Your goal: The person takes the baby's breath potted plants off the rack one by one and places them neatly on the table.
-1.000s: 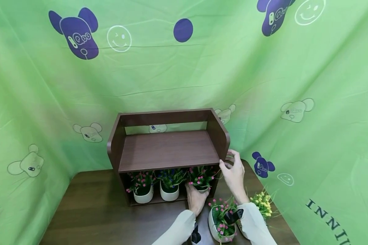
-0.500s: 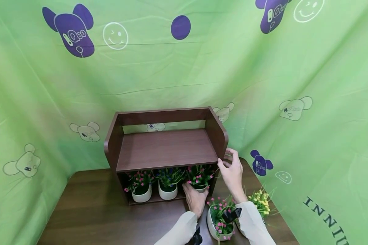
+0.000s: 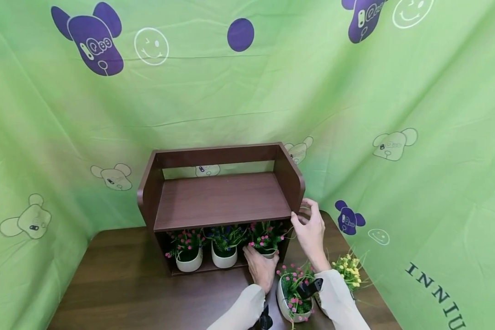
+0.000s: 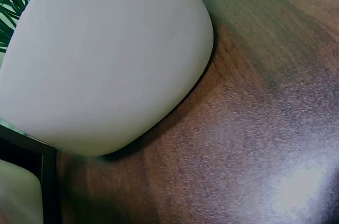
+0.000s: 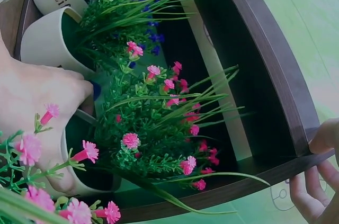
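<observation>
Shelf (image 3: 220, 199) is dark brown, faint wood grain, table (image 3: 115, 275) brown with streaky grain; left pot (image 3: 191, 263), middle pot (image 3: 225, 260), right pot (image 3: 269, 255) and near pot (image 3: 282, 302) are white, dark lettering on the left one. Pink flowers (image 5: 130, 140) fill left, right and near pots, blue flowers (image 5: 154, 37) the middle, yellow flowers (image 3: 349, 270) near right. Cloth (image 3: 189, 91) is green with purple or outlined animal heads (image 3: 92, 41), white smileys (image 3: 151, 46), dark letters (image 3: 435, 292) at right; sleeves (image 3: 243, 306) are white.
</observation>
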The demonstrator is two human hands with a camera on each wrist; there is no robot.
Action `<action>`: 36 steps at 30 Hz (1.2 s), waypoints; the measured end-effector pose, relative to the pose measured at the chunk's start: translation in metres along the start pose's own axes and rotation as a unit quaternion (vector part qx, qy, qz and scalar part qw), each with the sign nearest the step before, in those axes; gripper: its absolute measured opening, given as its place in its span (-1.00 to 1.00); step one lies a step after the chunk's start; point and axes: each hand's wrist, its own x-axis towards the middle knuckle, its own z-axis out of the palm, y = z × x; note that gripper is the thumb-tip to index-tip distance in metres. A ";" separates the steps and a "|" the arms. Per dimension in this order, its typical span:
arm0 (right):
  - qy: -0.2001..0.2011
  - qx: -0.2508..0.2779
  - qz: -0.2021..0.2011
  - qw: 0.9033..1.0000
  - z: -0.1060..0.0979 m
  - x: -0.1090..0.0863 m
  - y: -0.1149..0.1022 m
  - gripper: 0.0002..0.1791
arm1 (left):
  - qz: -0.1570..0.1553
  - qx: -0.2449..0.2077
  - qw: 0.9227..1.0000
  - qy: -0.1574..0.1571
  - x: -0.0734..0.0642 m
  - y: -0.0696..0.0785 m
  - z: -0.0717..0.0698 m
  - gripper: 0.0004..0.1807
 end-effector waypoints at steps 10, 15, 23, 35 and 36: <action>0.002 0.002 -0.002 1.000 0.000 0.000 -0.001 -0.51 | 0.057 0.003 0.998 0.033 0.000 -0.009 -0.002 -0.05; 0.005 0.000 -0.003 1.000 0.002 0.001 -0.001 -0.50 | 0.079 0.002 0.996 0.048 0.000 -0.011 -0.007 -0.04; 0.008 -0.003 -0.003 1.000 0.002 0.002 0.001 -0.49 | 0.078 -0.012 0.996 0.036 -0.006 -0.013 -0.022 -0.04; 0.012 -0.013 0.002 1.000 0.002 0.003 0.001 -0.49 | 0.055 -0.044 0.997 0.021 -0.028 -0.012 -0.059 -0.05; 0.012 -0.013 0.002 1.000 0.002 0.003 0.001 -0.49 | 0.053 -0.042 0.997 0.023 -0.029 -0.012 -0.061 -0.04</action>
